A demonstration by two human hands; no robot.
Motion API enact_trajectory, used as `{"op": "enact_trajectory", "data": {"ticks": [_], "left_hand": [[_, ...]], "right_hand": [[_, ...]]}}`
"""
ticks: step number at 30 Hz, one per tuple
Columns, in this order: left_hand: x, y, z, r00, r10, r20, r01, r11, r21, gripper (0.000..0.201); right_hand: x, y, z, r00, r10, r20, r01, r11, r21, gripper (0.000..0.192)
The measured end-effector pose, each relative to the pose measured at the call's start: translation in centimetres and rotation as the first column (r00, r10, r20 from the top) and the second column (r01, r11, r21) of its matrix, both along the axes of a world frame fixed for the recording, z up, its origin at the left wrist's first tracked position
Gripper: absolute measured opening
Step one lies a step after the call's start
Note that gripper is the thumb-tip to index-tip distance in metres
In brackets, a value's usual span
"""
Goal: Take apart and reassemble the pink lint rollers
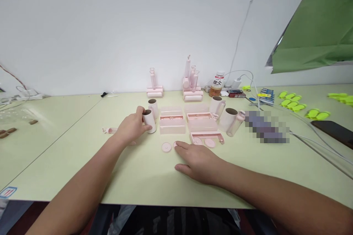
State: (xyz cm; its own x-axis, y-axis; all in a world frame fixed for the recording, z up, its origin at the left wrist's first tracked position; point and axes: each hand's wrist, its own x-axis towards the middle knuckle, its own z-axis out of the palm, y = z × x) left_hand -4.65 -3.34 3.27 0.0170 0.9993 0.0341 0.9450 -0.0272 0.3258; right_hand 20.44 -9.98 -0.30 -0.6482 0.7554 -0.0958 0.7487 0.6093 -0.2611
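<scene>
My left hand point(132, 125) is wrapped round a white lint roller roll point(149, 122), which stands upright with its dark hollow core facing up. Just behind it is a second white roll point(153, 105) with a pink part against it. My right hand point(200, 159) lies palm down with fingers stretched out, their tips over a pink disc that is partly hidden. Beside the fingertips lies another pink disc point(166, 147), and a further pink disc point(210, 143) sits behind the hand. Clear pink cases point(173, 129) stand between the hands. A small pink handle point(112, 130) lies behind my left wrist.
Thick white rolls point(227, 119) and a clear pink tube point(235, 125) stand to the right. Pink assembled pieces point(193, 95) are at the wall, near a labelled bottle point(217, 85). White cables, yellow-green clips point(292, 104) and a black phone point(335, 132) are further right.
</scene>
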Motion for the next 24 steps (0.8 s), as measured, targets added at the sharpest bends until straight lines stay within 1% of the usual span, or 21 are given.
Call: {"op": "enact_trajectory", "data": {"ticks": [3,5,6,8,10,11,13,15,16,18,19,21,23,24], "left_hand": [[0.7,-0.1,-0.2,0.995,-0.036,-0.095,0.04,0.999,0.033,0.036],[0.9,-0.1,-0.2,0.99,-0.049,-0.13,0.055,0.997,0.047,0.037],[0.8,-0.1,-0.2,0.991,-0.05,-0.123,0.057,0.997,0.052,0.041],[-0.1,0.0,0.3,0.997,-0.034,-0.063,0.038,0.997,0.068,0.051],[-2.0,0.2,1.0,1.0,-0.01,0.011,0.009,0.996,0.086,0.057],[-3.2,0.3,1.3,1.0,-0.004,0.031,0.001,0.996,0.087,0.055],[-5.7,0.7,1.8,1.0,-0.012,-0.014,0.012,1.0,0.017,0.048],[-7.5,1.3,1.8,0.992,-0.002,-0.124,-0.017,0.989,-0.15,0.052],[-8.0,1.5,1.6,0.987,0.005,-0.16,-0.044,0.97,-0.241,0.054],[-8.3,2.0,1.2,0.984,-0.021,-0.179,-0.05,0.922,-0.383,0.05],[-8.2,2.1,1.0,0.984,-0.041,-0.171,-0.036,0.905,-0.425,0.043],[-8.2,2.1,1.1,0.986,-0.075,-0.146,-0.002,0.886,-0.464,0.029],[-8.6,1.7,1.8,0.991,-0.091,-0.095,0.033,0.87,-0.491,0.021],[-8.9,1.4,2.4,0.993,-0.104,-0.05,0.066,0.865,-0.498,0.021]], "right_hand": [[0.0,0.0,0.0,1.0,0.001,0.0,-0.001,1.0,-0.009,0.053],[0.0,0.1,0.0,1.0,0.003,0.008,-0.003,1.0,-0.015,0.055],[0.0,0.1,0.0,1.0,0.004,0.01,-0.004,1.0,-0.018,0.056],[0.0,0.1,0.0,1.0,0.005,0.005,-0.005,1.0,-0.022,0.057],[0.1,0.2,-0.1,1.0,0.007,-0.009,-0.007,1.0,-0.021,0.057],[0.1,0.2,-0.2,1.0,0.007,-0.014,-0.007,1.0,-0.02,0.057],[0.2,0.3,-0.3,1.0,0.006,-0.021,-0.006,1.0,-0.022,0.056],[0.2,0.3,-0.4,1.0,0.006,-0.03,-0.007,1.0,-0.025,0.055],[0.2,0.3,-0.5,0.999,0.008,-0.038,-0.009,1.0,-0.025,0.055],[0.3,0.2,-0.5,0.998,0.015,-0.063,-0.016,1.0,-0.017,0.056],[0.4,0.2,-0.6,0.996,0.019,-0.083,-0.019,1.0,-0.004,0.055],[0.5,0.1,-0.6,0.988,0.026,-0.15,-0.021,0.999,0.037,0.053],[0.6,0.1,-0.7,0.964,0.035,-0.264,-0.017,0.997,0.073,0.049],[0.6,0.1,-0.6,0.941,0.03,-0.336,-0.005,0.997,0.075,0.046]]}}
